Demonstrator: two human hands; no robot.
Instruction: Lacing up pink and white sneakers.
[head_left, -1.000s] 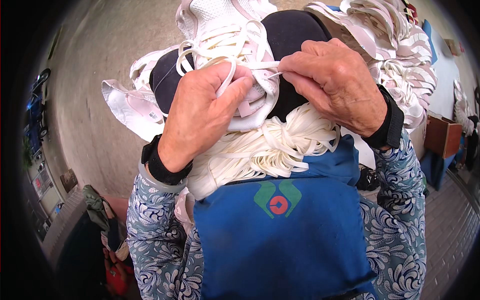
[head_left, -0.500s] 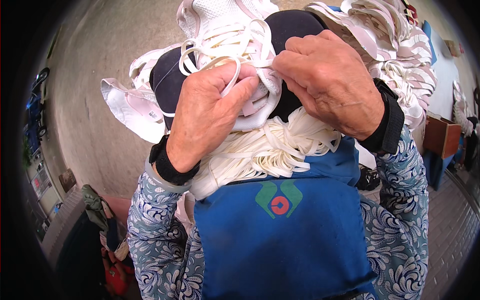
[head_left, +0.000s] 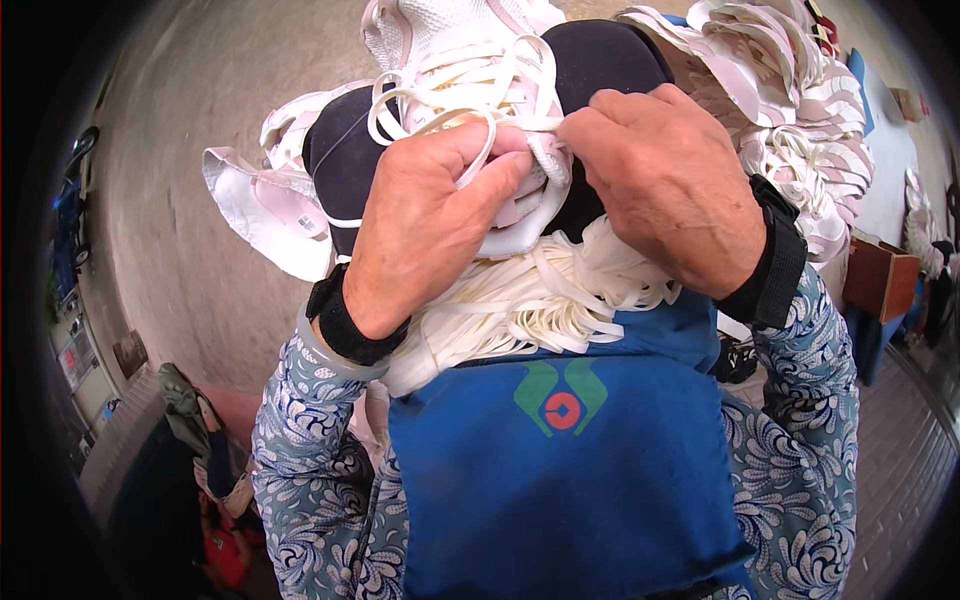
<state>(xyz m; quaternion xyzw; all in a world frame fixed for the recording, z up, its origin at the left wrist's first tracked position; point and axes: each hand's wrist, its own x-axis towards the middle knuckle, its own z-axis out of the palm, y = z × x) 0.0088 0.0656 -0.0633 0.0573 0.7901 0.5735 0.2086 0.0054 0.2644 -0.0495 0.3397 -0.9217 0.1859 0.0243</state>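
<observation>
A white shoe upper (head_left: 455,40) with pale pink trim rests on my dark-trousered knees, its flat white lace (head_left: 470,90) looped across the front. My left hand (head_left: 430,225) wraps over the near end of the upper, thumb hooked through a loop of lace. My right hand (head_left: 670,185) is closed beside it, fingertips pinching the lace where the two hands meet. A thick bundle of loose white laces (head_left: 530,305) lies in my lap under both wrists, on top of a blue apron (head_left: 560,470).
A heap of white and pink shoe uppers (head_left: 790,90) is stacked at the upper right. More uppers (head_left: 265,205) lie by my left knee. A brown box (head_left: 880,280) stands at the right, and bags (head_left: 215,470) sit on the floor at lower left.
My right hand has slid left along the lace until its fingertips meet my left hand. The left hand has shifted up slightly on the upper.
</observation>
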